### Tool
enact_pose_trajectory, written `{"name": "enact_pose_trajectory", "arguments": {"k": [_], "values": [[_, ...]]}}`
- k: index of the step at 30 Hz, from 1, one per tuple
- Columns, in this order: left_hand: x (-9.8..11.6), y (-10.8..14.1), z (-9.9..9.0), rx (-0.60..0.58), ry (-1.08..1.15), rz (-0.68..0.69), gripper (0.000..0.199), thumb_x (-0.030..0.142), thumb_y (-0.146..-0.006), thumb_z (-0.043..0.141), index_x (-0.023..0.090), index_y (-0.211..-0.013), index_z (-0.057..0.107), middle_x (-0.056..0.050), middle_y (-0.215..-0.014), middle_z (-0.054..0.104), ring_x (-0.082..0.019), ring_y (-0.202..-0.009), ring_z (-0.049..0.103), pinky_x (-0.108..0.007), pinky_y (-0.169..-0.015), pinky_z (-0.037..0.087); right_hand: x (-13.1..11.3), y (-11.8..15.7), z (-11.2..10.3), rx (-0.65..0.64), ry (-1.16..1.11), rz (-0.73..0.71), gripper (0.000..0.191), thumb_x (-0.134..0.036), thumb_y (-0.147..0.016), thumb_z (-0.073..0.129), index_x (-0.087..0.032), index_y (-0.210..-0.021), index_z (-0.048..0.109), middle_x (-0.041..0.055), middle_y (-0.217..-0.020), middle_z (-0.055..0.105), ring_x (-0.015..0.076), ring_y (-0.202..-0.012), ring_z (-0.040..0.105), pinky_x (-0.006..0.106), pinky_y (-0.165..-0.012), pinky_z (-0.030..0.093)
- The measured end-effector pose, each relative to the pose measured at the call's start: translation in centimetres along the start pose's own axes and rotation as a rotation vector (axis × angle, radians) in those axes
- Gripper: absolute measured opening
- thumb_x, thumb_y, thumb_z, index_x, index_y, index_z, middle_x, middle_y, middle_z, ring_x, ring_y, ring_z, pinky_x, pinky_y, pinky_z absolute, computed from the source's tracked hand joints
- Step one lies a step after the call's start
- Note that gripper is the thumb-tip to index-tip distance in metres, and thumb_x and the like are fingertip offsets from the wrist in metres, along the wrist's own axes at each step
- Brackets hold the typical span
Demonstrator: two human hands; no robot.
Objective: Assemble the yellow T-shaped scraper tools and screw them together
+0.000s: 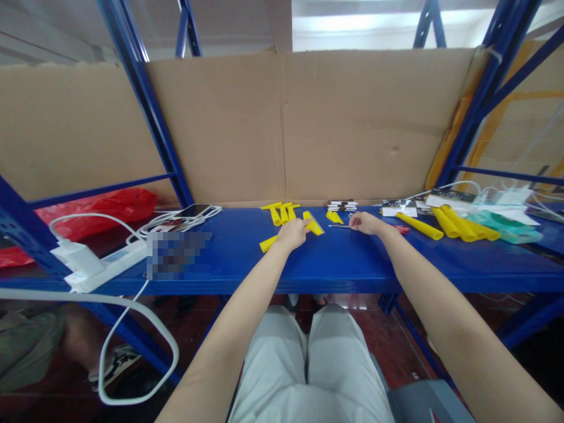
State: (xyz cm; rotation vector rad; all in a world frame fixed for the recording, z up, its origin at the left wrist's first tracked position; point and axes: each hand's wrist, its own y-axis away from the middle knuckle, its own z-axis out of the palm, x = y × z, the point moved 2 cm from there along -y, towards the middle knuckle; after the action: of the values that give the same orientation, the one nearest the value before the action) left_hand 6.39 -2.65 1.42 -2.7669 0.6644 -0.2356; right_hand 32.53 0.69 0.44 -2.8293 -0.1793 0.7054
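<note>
My left hand (291,235) is closed around a yellow scraper (314,224). Its wide head with a pale edge points right, and its round handle (268,243) sticks out on the left. In my right hand (361,223), the fingers pinch a thin screwdriver (338,227), its metal shaft pointing left toward the scraper head. Small yellow pieces (333,217) lie just behind that shaft. Several T-shaped yellow scrapers (275,214) rest behind my left hand. A stack of small black-and-white packs (342,205) sits near the cardboard.
Yellow tubular handles (456,223), a green plastic bag (506,228) and a white box (399,208) are on the right. To the left are a white power strip (108,267), cables and a red bag (106,211). Cardboard (352,123) backs the blue table (238,258). Another person's leg shows lower left.
</note>
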Motion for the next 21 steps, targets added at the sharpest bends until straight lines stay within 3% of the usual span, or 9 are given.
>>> {"name": "enact_pose_trajectory", "arguments": {"k": [6,10,14,18,21], "values": [[0.2,0.1,0.1,-0.019,0.016,0.06,0.042,0.028,-0.095,0.05,0.026,-0.137,0.056,-0.011,-0.129,0.065,-0.025,-0.118,0.061,-0.034,-0.1,0.045,1.5,0.9,-1.4,-0.062,0.071,-0.012,0.018,-0.003,-0.068,0.06,-0.021,-0.065,0.061,-0.0012,-0.063,0.063,0.0143,-0.063,0.06,0.024,-0.066,0.047],[0.3,0.1,0.1,-0.027,0.029,0.042,0.041,0.027,-0.094,0.052,0.027,-0.135,0.057,-0.01,-0.128,0.065,-0.025,-0.118,0.061,-0.035,-0.1,0.046,1.0,0.8,-1.4,-0.034,0.172,0.012,0.013,-0.006,-0.069,0.065,-0.019,-0.072,0.065,0.0046,-0.079,0.07,0.0182,-0.075,0.064,0.026,-0.073,0.048],[0.3,0.1,0.0,-0.033,0.033,0.047,0.042,0.027,-0.094,0.051,0.026,-0.135,0.057,-0.009,-0.127,0.066,-0.024,-0.12,0.06,-0.036,-0.1,0.046,-1.9,-0.1,-0.4,0.06,0.167,-0.079,0.009,-0.015,-0.075,0.065,-0.019,-0.082,0.069,0.0073,-0.094,0.073,0.0206,-0.091,0.065,0.028,-0.083,0.047],[0.3,0.1,-0.1,-0.028,0.019,0.054,0.042,0.026,-0.094,0.051,0.026,-0.136,0.056,-0.009,-0.128,0.066,-0.023,-0.12,0.059,-0.033,-0.101,0.045,-5.7,-1.0,1.3,-0.002,0.016,-0.206,0.013,-0.017,-0.081,0.058,-0.019,-0.073,0.068,0.0059,-0.084,0.073,0.0191,-0.082,0.065,0.027,-0.079,0.047],[0.3,0.1,0.0,-0.027,0.013,0.051,0.043,0.027,-0.094,0.051,0.025,-0.136,0.056,-0.01,-0.127,0.066,-0.023,-0.119,0.06,-0.033,-0.101,0.044,-7.3,-1.0,2.5,0.113,-0.074,-0.243,0.017,-0.017,-0.082,0.054,-0.018,-0.073,0.068,0.0067,-0.082,0.072,0.0179,-0.078,0.063,0.028,-0.079,0.047]]}}
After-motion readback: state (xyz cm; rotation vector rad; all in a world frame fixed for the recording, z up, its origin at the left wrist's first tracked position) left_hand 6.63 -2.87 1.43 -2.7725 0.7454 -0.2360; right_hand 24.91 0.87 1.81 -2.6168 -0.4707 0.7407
